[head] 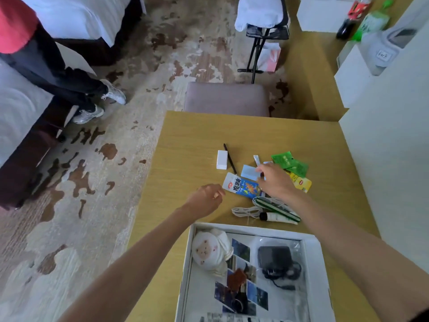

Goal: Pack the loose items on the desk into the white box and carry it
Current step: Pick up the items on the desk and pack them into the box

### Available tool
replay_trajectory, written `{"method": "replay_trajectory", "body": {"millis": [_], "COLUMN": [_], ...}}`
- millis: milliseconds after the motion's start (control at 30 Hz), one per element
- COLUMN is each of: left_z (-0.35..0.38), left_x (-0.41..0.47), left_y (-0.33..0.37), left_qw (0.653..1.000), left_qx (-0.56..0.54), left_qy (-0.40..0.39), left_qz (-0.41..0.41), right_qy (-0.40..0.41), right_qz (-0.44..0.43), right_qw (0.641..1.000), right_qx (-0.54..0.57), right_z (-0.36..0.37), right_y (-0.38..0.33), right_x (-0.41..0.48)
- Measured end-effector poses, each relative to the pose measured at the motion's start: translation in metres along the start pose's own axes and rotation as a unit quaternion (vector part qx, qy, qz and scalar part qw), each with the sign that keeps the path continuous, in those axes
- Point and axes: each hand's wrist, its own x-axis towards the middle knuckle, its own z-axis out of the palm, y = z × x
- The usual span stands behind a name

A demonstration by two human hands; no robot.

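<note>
The open white box [312, 270] lies at the near edge of the desk [185, 140]; inside are a plush sheep [210, 251], a black adapter with cable [276, 259] and photo prints. Loose items lie beyond it: a blue snack packet [242, 188], a white charger block [222, 159], a black pen [229, 158], green sachets [290, 163], a yellow packet [301, 183], a white cable [247, 212] and a tube [277, 216]. My right hand [276, 180] reaches over a pale blue packet [248, 171], fingers touching it. My left hand [206, 198] hovers loosely curled, holding nothing.
A padded stool [227, 98] stands against the desk's far edge. A white wall or cabinet [383, 159] bounds the desk on the right. Another person's legs and white shoes [102, 101] stand by the beds at left. A folding rack [262, 31] stands further back.
</note>
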Motion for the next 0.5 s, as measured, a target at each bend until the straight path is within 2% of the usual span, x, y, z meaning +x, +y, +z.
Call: {"method": "replay_trajectory", "body": {"millis": [233,300,367,433,500], "left_z": [0.0,-0.002,-0.004,-0.008,-0.011], "left_x": [0.047,0.057,0.066,0.078,0.095], "left_y": [-0.017,-0.015,-0.012,-0.005,0.003], "left_qw": [0.998,0.997,0.997,0.995,0.986], "left_qx": [0.044,0.069,0.076,0.098,0.132], "left_qy": [-0.026,-0.026,-0.012,0.028,0.074], "left_qz": [0.028,0.028,0.015,-0.012,-0.064], "right_qy": [-0.018,-0.01,0.023,0.081,0.115], "right_qz": [-0.007,-0.007,-0.015,0.009,0.061], "right_qw": [0.978,0.973,0.982,0.995,0.989], "right_qx": [-0.206,-0.232,-0.189,-0.056,0.073], "right_z": [0.038,0.042,0.042,0.035,0.022], "right_y": [-0.007,-0.003,0.002,0.005,0.004], "right_x": [0.053,0.056,0.055,0.048,0.035]}}
